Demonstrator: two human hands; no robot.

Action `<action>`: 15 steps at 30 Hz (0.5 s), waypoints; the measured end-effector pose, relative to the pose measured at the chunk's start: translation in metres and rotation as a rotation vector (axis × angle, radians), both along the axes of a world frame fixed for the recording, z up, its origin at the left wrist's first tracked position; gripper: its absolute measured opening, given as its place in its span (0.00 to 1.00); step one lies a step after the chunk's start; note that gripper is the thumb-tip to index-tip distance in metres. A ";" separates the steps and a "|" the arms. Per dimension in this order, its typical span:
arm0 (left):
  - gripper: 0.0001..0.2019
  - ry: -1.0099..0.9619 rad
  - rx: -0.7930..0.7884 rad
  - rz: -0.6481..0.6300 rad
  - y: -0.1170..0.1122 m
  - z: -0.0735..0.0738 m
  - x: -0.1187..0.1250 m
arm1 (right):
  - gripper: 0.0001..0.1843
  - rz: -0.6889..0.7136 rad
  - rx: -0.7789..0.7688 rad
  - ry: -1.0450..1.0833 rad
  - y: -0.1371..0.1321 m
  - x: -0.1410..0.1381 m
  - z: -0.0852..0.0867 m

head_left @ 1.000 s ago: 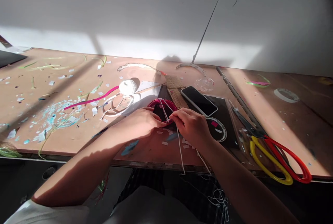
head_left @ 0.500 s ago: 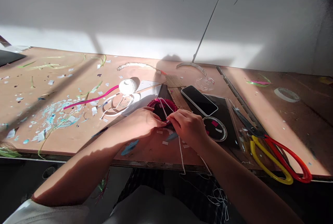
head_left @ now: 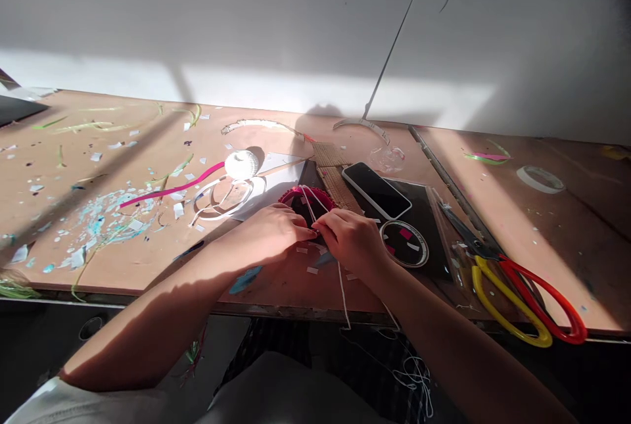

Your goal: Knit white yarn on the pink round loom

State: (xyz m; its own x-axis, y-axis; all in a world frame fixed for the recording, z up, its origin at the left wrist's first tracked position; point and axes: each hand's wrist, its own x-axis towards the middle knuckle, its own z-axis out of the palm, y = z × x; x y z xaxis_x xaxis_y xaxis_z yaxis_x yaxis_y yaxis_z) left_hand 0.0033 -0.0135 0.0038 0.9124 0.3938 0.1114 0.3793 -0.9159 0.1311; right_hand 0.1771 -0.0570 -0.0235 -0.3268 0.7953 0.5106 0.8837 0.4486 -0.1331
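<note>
A magenta ring (head_left: 289, 194) with a beaded-looking edge lies on the table in front of me. White string (head_left: 309, 198) is stretched across its middle. My left hand (head_left: 282, 230) closes on the ring's near left side, covering part of it. My right hand (head_left: 351, 235) pinches the string close to the ring's near edge, and the fingertips of both hands almost meet there. From under my right hand the string's loose length drops over the table edge to a tangle (head_left: 417, 375) by my lap.
Large scissors (head_left: 513, 292) with yellow and red handles lie at right. A phone (head_left: 377, 189), a roll of tape (head_left: 404, 244) and cardboard strips (head_left: 340, 184) are beyond my right hand. A white ball of string (head_left: 241, 164), a pink strip (head_left: 172, 190) and paper scraps lie left.
Both hands stay at the ring with only slight finger movement. My right hand has shifted a little to the left along the string.
</note>
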 end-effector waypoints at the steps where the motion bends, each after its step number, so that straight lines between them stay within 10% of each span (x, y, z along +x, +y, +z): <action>1: 0.11 0.006 0.015 0.000 0.000 -0.002 0.000 | 0.11 0.005 0.002 0.001 0.000 0.000 0.000; 15: 0.07 -0.075 -0.057 0.096 0.001 -0.013 0.004 | 0.11 0.012 0.057 0.098 -0.004 0.003 0.010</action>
State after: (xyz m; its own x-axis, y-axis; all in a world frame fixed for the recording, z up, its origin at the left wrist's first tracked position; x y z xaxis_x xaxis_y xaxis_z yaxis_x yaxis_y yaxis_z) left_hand 0.0075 -0.0122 -0.0097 0.8601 0.4866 0.1529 0.4521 -0.8661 0.2133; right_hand 0.1800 -0.0606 -0.0140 -0.2826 0.7604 0.5848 0.8622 0.4686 -0.1926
